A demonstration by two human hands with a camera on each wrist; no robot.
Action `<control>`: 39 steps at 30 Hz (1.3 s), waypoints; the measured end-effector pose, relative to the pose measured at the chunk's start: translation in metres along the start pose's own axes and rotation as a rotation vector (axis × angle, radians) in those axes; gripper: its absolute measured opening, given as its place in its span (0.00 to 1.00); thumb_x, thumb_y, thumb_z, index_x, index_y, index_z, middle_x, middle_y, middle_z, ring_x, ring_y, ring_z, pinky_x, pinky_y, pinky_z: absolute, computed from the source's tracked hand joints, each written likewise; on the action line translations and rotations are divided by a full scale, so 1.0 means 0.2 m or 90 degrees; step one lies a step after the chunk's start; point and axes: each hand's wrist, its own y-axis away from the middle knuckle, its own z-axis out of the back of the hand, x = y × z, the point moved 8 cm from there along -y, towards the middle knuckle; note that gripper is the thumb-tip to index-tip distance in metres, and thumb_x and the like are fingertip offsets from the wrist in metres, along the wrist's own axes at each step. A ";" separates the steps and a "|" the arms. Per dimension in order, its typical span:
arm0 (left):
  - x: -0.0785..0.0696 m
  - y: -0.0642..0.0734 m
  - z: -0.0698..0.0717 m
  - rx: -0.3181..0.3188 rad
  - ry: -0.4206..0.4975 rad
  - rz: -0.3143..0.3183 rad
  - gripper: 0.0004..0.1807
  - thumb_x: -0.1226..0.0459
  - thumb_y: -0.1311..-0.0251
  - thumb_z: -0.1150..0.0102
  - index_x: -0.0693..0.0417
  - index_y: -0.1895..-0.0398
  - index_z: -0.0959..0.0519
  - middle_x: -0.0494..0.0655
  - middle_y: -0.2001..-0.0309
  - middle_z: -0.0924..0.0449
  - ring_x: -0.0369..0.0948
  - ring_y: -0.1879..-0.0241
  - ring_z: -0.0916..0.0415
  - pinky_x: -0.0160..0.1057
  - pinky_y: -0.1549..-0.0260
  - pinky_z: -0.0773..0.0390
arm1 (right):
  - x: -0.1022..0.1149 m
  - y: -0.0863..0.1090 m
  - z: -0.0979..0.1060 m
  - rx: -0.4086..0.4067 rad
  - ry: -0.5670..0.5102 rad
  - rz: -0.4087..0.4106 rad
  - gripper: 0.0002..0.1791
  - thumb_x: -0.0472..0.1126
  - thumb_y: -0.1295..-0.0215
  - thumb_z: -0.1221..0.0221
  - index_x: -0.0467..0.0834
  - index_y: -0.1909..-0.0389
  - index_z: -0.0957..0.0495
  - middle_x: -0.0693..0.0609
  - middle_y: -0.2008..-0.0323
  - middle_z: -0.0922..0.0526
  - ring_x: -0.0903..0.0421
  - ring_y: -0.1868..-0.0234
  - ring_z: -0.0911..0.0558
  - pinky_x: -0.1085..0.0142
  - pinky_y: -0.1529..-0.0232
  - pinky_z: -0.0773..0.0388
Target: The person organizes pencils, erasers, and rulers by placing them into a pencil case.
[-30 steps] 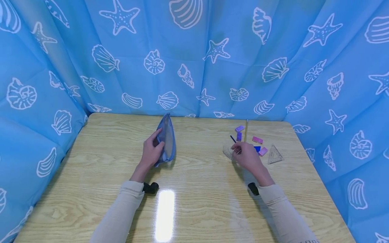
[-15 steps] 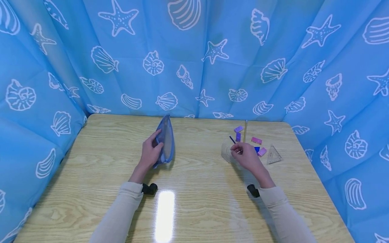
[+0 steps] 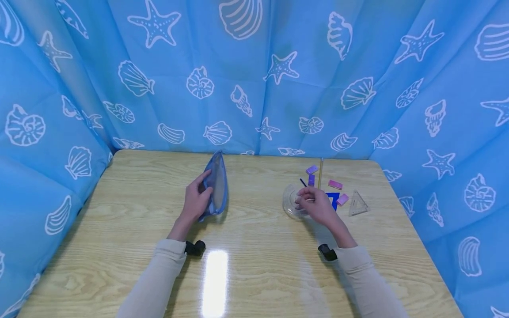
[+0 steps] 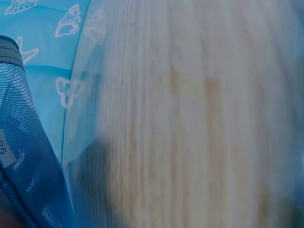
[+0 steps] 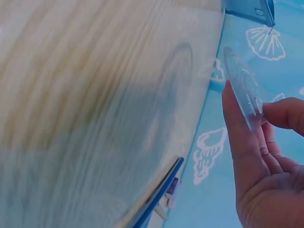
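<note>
My left hand (image 3: pixel 196 198) grips the near side of a blue mesh zip pouch (image 3: pixel 218 187), which stands with its mouth spread on the table. Part of the same pouch (image 4: pixel 35 142) fills the left edge of the left wrist view, where the hand is almost wholly out of sight. On the right, my right hand (image 3: pixel 320 207) pinches a clear protractor (image 3: pixel 290 201) between thumb and fingers. The right wrist view shows this protractor (image 5: pixel 243 90) nearly edge-on, held above the tabletop. Behind that hand lies a blue set square (image 3: pixel 336 197), partly covered by it.
Around the right hand lie purple erasers (image 3: pixel 312 169), pink erasers (image 3: pixel 336 184), a yellowish pencil (image 3: pixel 320 172), a short dark stick (image 3: pixel 303 182) and a clear set square (image 3: pixel 358 204). A shell-patterned blue curtain (image 3: pixel 246 128) borders the wooden table (image 3: pixel 262 265).
The protractor has come up off the table in my right hand and shifted slightly left, uncovering more of the blue set square. My left hand stays on the pouch.
</note>
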 end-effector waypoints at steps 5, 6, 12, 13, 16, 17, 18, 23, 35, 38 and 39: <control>-0.01 -0.01 -0.01 -0.002 0.004 -0.009 0.32 0.72 0.37 0.50 0.59 0.27 0.31 0.63 0.30 0.31 0.53 0.41 0.27 0.49 0.44 0.27 | 0.00 0.00 -0.04 0.025 -0.071 -0.001 0.15 0.32 0.25 0.50 0.28 0.43 0.30 0.30 0.54 0.17 0.39 0.56 0.12 0.59 0.58 0.13; -0.01 -0.01 -0.01 -0.002 0.004 -0.009 0.32 0.72 0.37 0.50 0.59 0.27 0.31 0.62 0.30 0.31 0.53 0.42 0.27 0.50 0.44 0.27 | -0.01 0.00 -0.05 0.028 -0.084 -0.004 0.16 0.33 0.24 0.50 0.28 0.42 0.31 0.30 0.53 0.17 0.39 0.55 0.12 0.58 0.58 0.13; -0.01 0.02 0.00 0.002 -0.001 -0.008 0.33 0.73 0.39 0.50 0.60 0.27 0.31 0.62 0.29 0.31 0.52 0.43 0.28 0.46 0.46 0.28 | -0.01 0.00 -0.11 0.048 -0.129 -0.013 0.18 0.32 0.24 0.51 0.28 0.39 0.34 0.29 0.52 0.19 0.40 0.55 0.12 0.55 0.58 0.13; -0.01 0.02 0.00 0.001 -0.001 -0.008 0.33 0.73 0.39 0.50 0.60 0.27 0.31 0.61 0.29 0.31 0.51 0.43 0.28 0.44 0.47 0.28 | -0.01 0.00 -0.11 0.049 -0.135 -0.012 0.18 0.32 0.24 0.51 0.28 0.39 0.34 0.29 0.52 0.20 0.41 0.55 0.12 0.55 0.58 0.13; -0.01 0.02 -0.01 0.001 0.000 -0.008 0.33 0.73 0.39 0.50 0.59 0.27 0.31 0.61 0.29 0.31 0.51 0.44 0.28 0.38 0.51 0.30 | -0.01 -0.01 -0.13 0.044 -0.151 -0.013 0.17 0.33 0.24 0.50 0.28 0.39 0.33 0.30 0.53 0.20 0.43 0.57 0.12 0.56 0.59 0.13; -0.01 0.02 -0.01 0.000 0.001 -0.008 0.33 0.73 0.39 0.50 0.58 0.27 0.31 0.60 0.29 0.31 0.51 0.45 0.28 0.36 0.52 0.31 | -0.01 -0.01 -0.14 0.043 -0.158 -0.016 0.17 0.33 0.24 0.50 0.28 0.39 0.33 0.31 0.54 0.20 0.43 0.57 0.12 0.56 0.59 0.13; -0.01 0.02 -0.01 0.001 0.004 -0.008 0.33 0.74 0.39 0.50 0.58 0.27 0.31 0.60 0.29 0.31 0.51 0.45 0.28 0.35 0.53 0.31 | -0.01 -0.01 -0.14 0.042 -0.163 -0.019 0.17 0.32 0.24 0.51 0.28 0.39 0.33 0.32 0.54 0.20 0.44 0.57 0.12 0.56 0.59 0.13; -0.01 0.02 -0.02 0.001 0.020 -0.006 0.33 0.74 0.40 0.50 0.60 0.27 0.31 0.61 0.29 0.31 0.52 0.44 0.27 0.36 0.51 0.28 | -0.01 0.01 -0.18 0.044 -0.185 -0.038 0.17 0.32 0.23 0.51 0.29 0.39 0.34 0.35 0.55 0.20 0.48 0.58 0.11 0.57 0.59 0.13; -0.02 0.03 -0.02 0.009 0.027 0.001 0.34 0.73 0.39 0.52 0.61 0.26 0.32 0.64 0.30 0.30 0.54 0.39 0.25 0.48 0.45 0.25 | 0.11 0.00 -0.30 0.065 -0.238 -0.022 0.19 0.33 0.23 0.51 0.27 0.38 0.35 0.30 0.54 0.20 0.49 0.60 0.11 0.55 0.58 0.13; -0.02 0.03 -0.01 0.010 0.027 0.002 0.34 0.74 0.39 0.51 0.61 0.26 0.33 0.65 0.30 0.31 0.56 0.39 0.26 0.49 0.44 0.26 | 0.13 -0.01 -0.32 0.057 -0.228 -0.029 0.18 0.33 0.23 0.50 0.28 0.39 0.33 0.31 0.56 0.19 0.48 0.60 0.11 0.56 0.59 0.13; -0.02 0.03 -0.01 0.009 0.029 0.002 0.34 0.73 0.39 0.51 0.61 0.26 0.33 0.65 0.30 0.31 0.56 0.39 0.26 0.50 0.44 0.26 | 0.13 -0.01 -0.33 0.053 -0.224 -0.032 0.17 0.33 0.24 0.50 0.28 0.40 0.32 0.31 0.56 0.19 0.48 0.61 0.11 0.57 0.59 0.13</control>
